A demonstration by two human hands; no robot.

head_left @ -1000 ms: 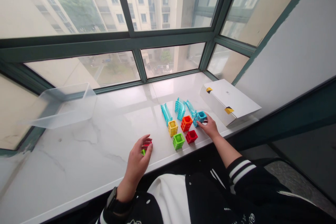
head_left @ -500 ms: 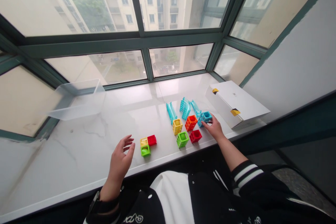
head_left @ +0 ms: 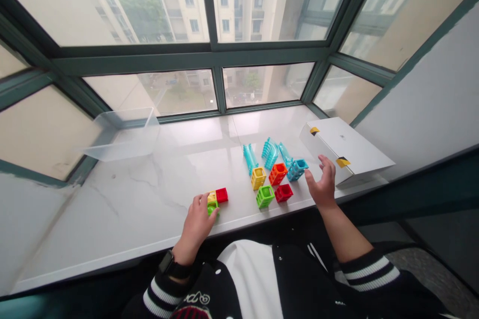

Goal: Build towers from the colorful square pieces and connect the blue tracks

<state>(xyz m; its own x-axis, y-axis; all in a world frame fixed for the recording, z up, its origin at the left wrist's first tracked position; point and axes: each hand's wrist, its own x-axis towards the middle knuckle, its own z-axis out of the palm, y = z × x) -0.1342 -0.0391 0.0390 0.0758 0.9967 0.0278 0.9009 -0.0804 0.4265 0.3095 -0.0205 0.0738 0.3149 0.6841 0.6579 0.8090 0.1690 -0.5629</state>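
My left hand [head_left: 199, 217] curls around a small green block [head_left: 213, 206], its thumb on the near side and fingers over the far left. That block adjoins a yellow block [head_left: 212, 196], partly covered by my fingers, and a red block [head_left: 222, 195]. My right hand [head_left: 323, 182] is empty, thumb and fingers apart, just right of a blue hollow block [head_left: 297, 170]. Beside the blue one stand an orange block [head_left: 277, 174], a yellow hollow block [head_left: 258, 178], a green hollow block [head_left: 265, 196] and a dark red block [head_left: 283, 193].
Clear blue track pieces, one a straight chute [head_left: 250, 158] and one a curved chute [head_left: 270, 153], lie behind the blocks. A white box [head_left: 348, 147] sits at the right and a clear plastic bin [head_left: 123, 152] at the left. Windows border the marble sill [head_left: 149, 199].
My right hand has let go of the blue block and drawn away to the right. My left hand has moved right, onto the small green block.
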